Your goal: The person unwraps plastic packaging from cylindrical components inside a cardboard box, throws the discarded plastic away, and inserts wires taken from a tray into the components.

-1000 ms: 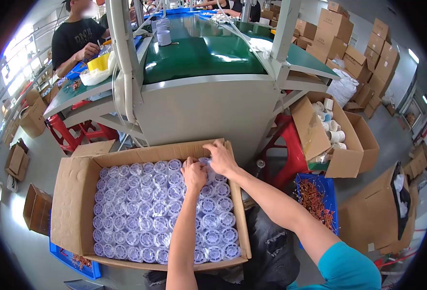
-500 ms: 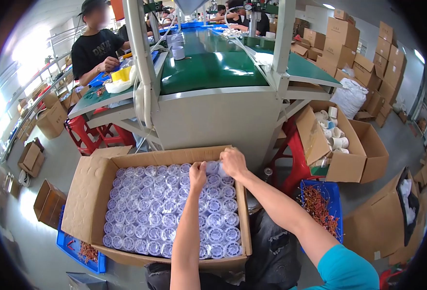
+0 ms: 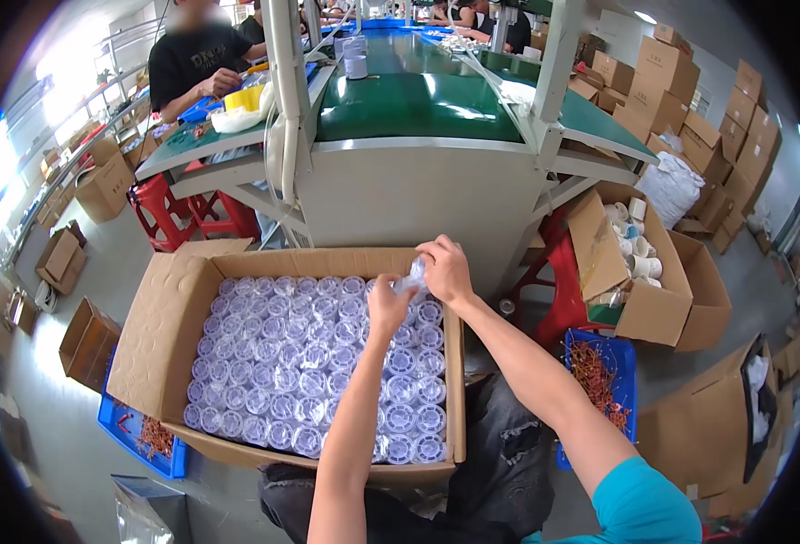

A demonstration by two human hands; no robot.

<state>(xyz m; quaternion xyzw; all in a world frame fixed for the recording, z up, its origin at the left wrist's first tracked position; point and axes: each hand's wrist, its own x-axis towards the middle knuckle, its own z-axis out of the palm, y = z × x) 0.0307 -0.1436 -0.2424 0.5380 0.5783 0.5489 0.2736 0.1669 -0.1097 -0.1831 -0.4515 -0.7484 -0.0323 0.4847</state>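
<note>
A large open cardboard box [image 3: 327,261] stands in front of me, filled with rows of round, white-and-clear plastic pieces [image 3: 277,376] under clear wrapping. Above its far right corner, a crinkled piece of clear plastic wrapping [image 3: 411,279] stretches between my two hands. My left hand [image 3: 388,304] pinches its lower left end. The upper right end is in the fingers of my right hand [image 3: 446,272]. Whether the plastic encloses a piece cannot be made out.
Ahead is a green conveyor belt [image 3: 418,109] on a grey frame. A person [image 3: 202,68] works at its left. To the right stand a carton of white cylinders [image 3: 619,299], a red stool [image 3: 558,299] and a blue tray [image 3: 631,381]; another blue tray [image 3: 178,462] lies at left.
My hands have lifted from the pieces at the far right corner and come closer together, with the clear plastic wrapping now raised between them. The camera view has shifted slightly.
</note>
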